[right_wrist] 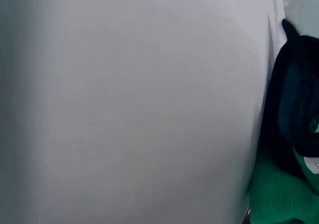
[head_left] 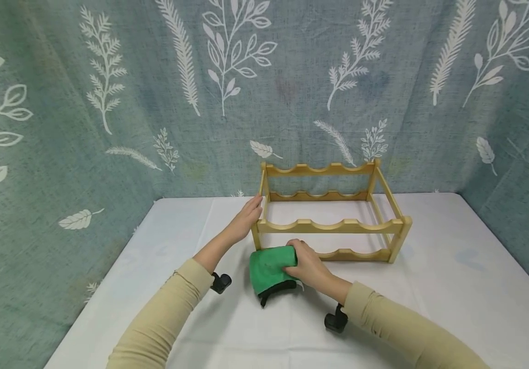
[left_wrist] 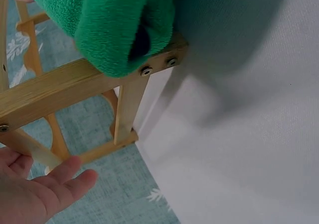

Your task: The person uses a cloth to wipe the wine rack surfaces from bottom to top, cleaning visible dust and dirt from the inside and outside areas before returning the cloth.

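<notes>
A pale wooden rack (head_left: 329, 225) with scalloped rails stands on the table. My left hand (head_left: 248, 215) lies against its left end, fingers mostly straight; in the left wrist view that hand (left_wrist: 40, 199) is beside a wooden bar. My right hand (head_left: 308, 261) grips a fuzzy green cloth mitt (head_left: 269, 266) with a black cuff at the rack's front left corner. In the left wrist view the green mitt (left_wrist: 114, 30) covers part of the corner post. The right wrist view shows the mitt's black cuff (right_wrist: 281, 104) at its edge; the right hand is hidden there.
A white cloth covers the table (head_left: 453, 287). Behind the rack hangs a blue-green curtain (head_left: 292, 102) with white leaf patterns, which also runs along both sides. Black wrist mounts (head_left: 336, 320) sit below the sleeves.
</notes>
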Available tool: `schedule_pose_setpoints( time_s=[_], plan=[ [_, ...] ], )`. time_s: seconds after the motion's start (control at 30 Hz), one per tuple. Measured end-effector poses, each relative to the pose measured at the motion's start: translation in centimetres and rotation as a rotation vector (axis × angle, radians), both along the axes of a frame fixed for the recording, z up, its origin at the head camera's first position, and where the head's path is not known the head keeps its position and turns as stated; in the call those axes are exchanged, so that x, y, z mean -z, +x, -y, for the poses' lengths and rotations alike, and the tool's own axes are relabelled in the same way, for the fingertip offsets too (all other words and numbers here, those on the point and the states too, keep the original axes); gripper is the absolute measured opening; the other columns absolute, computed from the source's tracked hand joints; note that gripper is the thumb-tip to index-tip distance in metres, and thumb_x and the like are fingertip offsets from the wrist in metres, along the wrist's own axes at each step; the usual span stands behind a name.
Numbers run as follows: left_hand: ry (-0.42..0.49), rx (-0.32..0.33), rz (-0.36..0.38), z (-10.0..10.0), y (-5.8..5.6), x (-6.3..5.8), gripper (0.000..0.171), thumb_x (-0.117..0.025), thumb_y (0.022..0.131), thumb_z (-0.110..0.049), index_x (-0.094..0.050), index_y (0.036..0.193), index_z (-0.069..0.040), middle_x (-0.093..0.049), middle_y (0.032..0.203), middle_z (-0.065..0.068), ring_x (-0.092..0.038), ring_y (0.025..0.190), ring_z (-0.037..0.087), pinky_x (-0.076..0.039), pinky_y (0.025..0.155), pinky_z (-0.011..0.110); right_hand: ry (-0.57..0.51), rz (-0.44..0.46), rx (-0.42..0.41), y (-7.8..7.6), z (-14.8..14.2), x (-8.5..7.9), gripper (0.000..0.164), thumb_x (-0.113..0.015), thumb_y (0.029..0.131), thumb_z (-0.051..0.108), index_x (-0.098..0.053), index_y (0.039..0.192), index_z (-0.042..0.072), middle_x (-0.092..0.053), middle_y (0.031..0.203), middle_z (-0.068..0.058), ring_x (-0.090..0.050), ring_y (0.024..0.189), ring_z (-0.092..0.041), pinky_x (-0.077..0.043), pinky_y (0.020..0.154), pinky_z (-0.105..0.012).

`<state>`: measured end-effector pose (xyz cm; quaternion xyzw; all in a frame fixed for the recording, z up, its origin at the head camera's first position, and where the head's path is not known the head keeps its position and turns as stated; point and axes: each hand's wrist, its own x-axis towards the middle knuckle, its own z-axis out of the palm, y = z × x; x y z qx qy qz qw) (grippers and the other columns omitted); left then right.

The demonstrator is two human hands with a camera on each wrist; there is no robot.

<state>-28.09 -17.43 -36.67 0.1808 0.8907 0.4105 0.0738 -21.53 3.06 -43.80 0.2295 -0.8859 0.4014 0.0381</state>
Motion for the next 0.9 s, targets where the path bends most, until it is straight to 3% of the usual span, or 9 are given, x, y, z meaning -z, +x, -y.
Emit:
schedule_pose_setpoints(
  time_s=[0.2, 0.4, 0.63, 0.77, 0.9],
  plan=[
    [-0.027, -0.018, 0.0, -0.2, -0.1, 0.0, 0.057, -0.021, 0.099, -0.035, -0.012, 0.147, -0.005, -0.003, 0.154, 0.011, -0.003, 0.141, 0.027, -0.012, 0.111, 0.049, 0.032, -0.006, 0.081, -0.2, -2.0, 0.1, 0.045, -0.076, 0.073, 0.007, -0.051, 0.11, -0.001, -0.057, 0.102, -0.018, -0.055, 0.094, -0.029, -0.046, 0.08, -0.044],
    [-0.044, -0.017, -0.011, -0.1, -0.2, 0.1, 0.058, -0.021, 0.099, -0.036, -0.012, 0.147, -0.004, -0.003, 0.154, 0.011, -0.003, 0.141, 0.028, -0.011, 0.11, 0.051, 0.093, -0.022, 0.087, 0.5, -6.7, 0.1, 0.049, -0.075, 0.075, 0.009, -0.054, 0.119, 0.009, -0.059, 0.104, -0.014, -0.056, 0.094, -0.027, -0.046, 0.078, -0.044],
    [-0.03, -0.022, -0.005, 0.1, -0.1, 0.1, 0.058, -0.021, 0.099, -0.035, -0.012, 0.147, -0.003, -0.004, 0.154, 0.012, -0.003, 0.141, 0.028, -0.01, 0.111, 0.05, 0.131, -0.066, 0.063, 1.6, -13.1, 0.2, 0.054, -0.071, 0.077, 0.006, -0.053, 0.128, 0.005, -0.061, 0.098, -0.014, -0.054, 0.079, -0.018, -0.042, 0.062, -0.03],
    [-0.017, -0.013, -0.01, 0.0, -0.1, 0.1, 0.058, -0.02, 0.099, -0.034, -0.012, 0.146, -0.001, -0.003, 0.154, 0.013, -0.003, 0.141, 0.029, -0.01, 0.11, 0.051, 0.131, -0.077, 0.083, 2.6, -16.5, -0.1, 0.053, -0.07, 0.076, 0.001, -0.053, 0.127, 0.002, -0.06, 0.107, -0.02, -0.058, 0.091, -0.03, -0.047, 0.069, -0.038],
    [-0.014, -0.012, -0.011, -0.1, -0.1, 0.1, 0.058, -0.021, 0.099, -0.034, -0.013, 0.147, -0.003, -0.004, 0.154, 0.012, -0.003, 0.141, 0.028, -0.011, 0.111, 0.049, 0.179, -0.041, 0.174, 3.4, -19.7, -0.4, 0.051, -0.069, 0.077, 0.001, -0.054, 0.126, 0.001, -0.059, 0.107, -0.025, -0.058, 0.092, -0.037, -0.046, 0.067, -0.041]
  ],
)
